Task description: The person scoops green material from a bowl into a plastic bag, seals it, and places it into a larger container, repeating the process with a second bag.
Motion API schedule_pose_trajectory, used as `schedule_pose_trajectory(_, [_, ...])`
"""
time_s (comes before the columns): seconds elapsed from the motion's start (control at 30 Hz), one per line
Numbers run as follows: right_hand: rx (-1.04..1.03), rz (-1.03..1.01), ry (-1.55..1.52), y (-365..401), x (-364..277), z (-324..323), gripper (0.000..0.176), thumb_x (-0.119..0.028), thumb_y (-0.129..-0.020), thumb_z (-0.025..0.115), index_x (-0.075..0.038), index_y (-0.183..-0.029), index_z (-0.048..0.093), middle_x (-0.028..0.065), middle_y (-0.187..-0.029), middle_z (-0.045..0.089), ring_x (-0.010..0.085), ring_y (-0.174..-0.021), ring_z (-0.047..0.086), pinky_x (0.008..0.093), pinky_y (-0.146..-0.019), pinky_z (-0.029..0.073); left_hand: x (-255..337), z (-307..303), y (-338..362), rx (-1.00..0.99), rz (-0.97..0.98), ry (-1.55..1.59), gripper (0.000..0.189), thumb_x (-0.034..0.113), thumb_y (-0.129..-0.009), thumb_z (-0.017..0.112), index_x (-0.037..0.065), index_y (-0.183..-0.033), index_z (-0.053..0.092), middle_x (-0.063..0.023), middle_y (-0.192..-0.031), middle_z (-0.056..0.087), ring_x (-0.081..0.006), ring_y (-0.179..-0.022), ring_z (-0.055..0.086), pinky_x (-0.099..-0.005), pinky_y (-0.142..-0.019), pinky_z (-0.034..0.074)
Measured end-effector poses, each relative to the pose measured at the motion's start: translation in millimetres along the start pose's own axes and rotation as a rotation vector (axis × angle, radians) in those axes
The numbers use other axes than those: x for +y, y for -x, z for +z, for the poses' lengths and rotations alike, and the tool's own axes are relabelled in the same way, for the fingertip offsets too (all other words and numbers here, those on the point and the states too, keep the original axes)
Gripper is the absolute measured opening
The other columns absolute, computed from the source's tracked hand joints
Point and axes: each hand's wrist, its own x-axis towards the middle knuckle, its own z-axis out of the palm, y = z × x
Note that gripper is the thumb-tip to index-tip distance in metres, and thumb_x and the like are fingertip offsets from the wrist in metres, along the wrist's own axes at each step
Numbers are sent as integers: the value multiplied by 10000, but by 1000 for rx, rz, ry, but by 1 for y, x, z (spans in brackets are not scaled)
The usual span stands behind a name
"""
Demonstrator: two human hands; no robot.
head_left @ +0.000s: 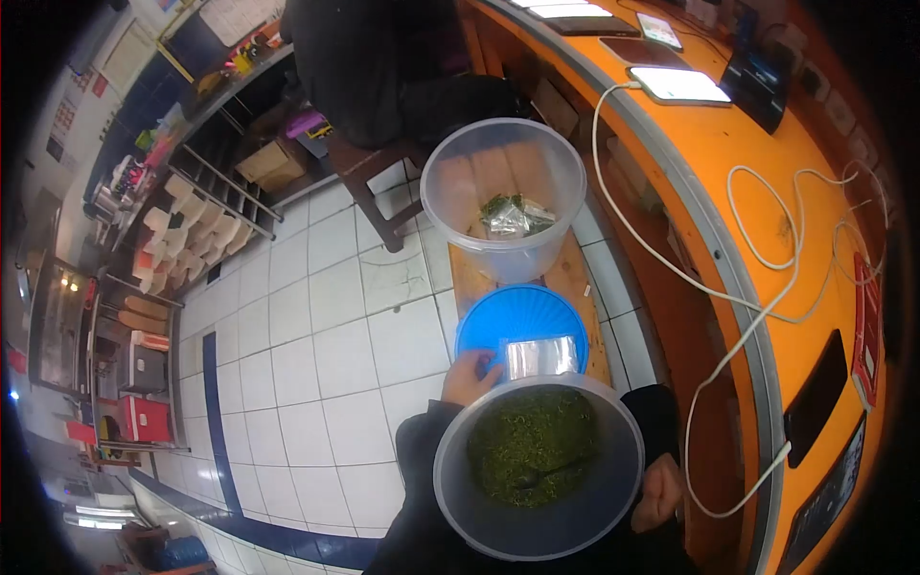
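Note:
A translucent plastic tub [445, 460] in front of me holds chopped green herbs [527, 436] with a dark spoon [529, 477] lying in them. Just beyond it, a stack of clear plastic bags [540, 356] rests on a round blue lid [479, 321]. My left hand [468, 378] is at the left edge of the bags, its fingers bent and pinched on that edge. Close to the tub's right side, my right hand [658, 494] has its fingers curled closed, and nothing shows in them.
Another translucent tub [455, 206] with filled bags [516, 218] stands on a wooden bench [596, 350]. A seated person in dark clothes [359, 67] is beyond it. An orange counter [747, 201] on the right carries phones and a trailing white cable [704, 287]. Shelves line the left.

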Motion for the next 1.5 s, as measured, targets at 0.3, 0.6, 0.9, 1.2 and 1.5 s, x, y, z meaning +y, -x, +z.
schedule_pose_trajectory(0.3, [-275,633,-55,-74,88,48,226,-113,-1005,627,4,-1198,614,68,-824,571,128,-717,510,287,-674,459,22,-11,-21,-111,-155,-105,248,265,-980,656,66,-1110,727,-142,-983,731,-282,-865,704,-396,-787,546])
schedule_pose_trajectory(0.6, [-506,331,195,-127,136,148,212,-137,-1004,621,-19,-1176,658,126,-1001,699,203,-904,675,334,-805,528,14,-4,-25,-195,-282,202,229,247,-959,699,86,-1120,724,-102,-988,759,-215,-834,724,-341,-780,556])
schedule_pose_trajectory(0.9, [-436,413,27,-118,140,153,248,-162,-955,703,-29,-1159,656,81,-936,691,150,-728,595,321,-681,497,10,4,-27,-222,-331,329,267,23,-913,735,11,-1165,647,-94,-1074,699,-124,-841,670,-263,-768,541])
schedule_pose_trajectory(1.2, [-467,439,30,-120,144,153,291,-161,-909,760,-33,-1144,644,50,-909,667,104,-725,518,277,-679,453,12,10,-28,-240,-361,568,380,-28,-852,789,28,-1167,585,-87,-1116,643,-110,-844,659,-260,-764,544])
schedule_pose_trajectory(1.5, [-469,426,3,-120,143,154,266,-130,-916,755,-38,-1137,638,26,-886,629,92,-708,475,263,-660,429,12,6,-30,-254,-490,495,402,2,-849,809,38,-1171,571,-45,-887,695,-106,-798,653,-255,-728,530])
